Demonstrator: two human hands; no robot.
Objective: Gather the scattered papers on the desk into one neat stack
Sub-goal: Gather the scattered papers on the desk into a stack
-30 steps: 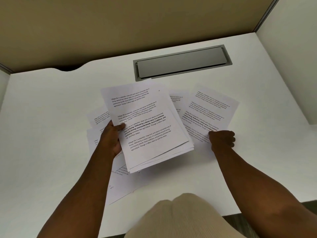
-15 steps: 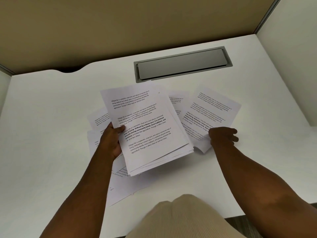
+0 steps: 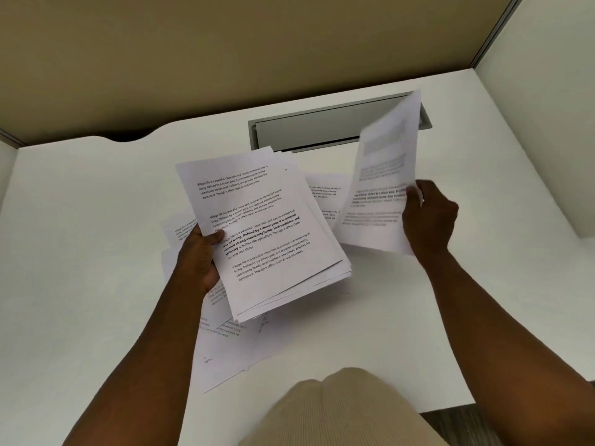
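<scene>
My left hand (image 3: 201, 255) grips the left edge of a stack of printed papers (image 3: 267, 233), held tilted above the white desk (image 3: 80, 252). My right hand (image 3: 429, 217) pinches the right edge of a single printed sheet (image 3: 383, 185), lifted off the desk and standing nearly upright, blurred by motion. Loose sheets (image 3: 225, 352) lie flat on the desk under and in front of the stack. Another loose sheet (image 3: 325, 194) shows between the stack and the lifted sheet. Parts of more sheets (image 3: 178, 226) stick out left of my left hand.
A grey cable hatch (image 3: 309, 130) is set into the desk behind the papers. A tan partition wall (image 3: 225, 59) stands at the back and a white panel (image 3: 547, 107) closes the right side. The desk's front edge runs near my beige-clad torso (image 3: 341, 410).
My right hand closed on the sheet at the right, lifted it off the desk and swung it upright. The stack in my left hand stayed almost still.
</scene>
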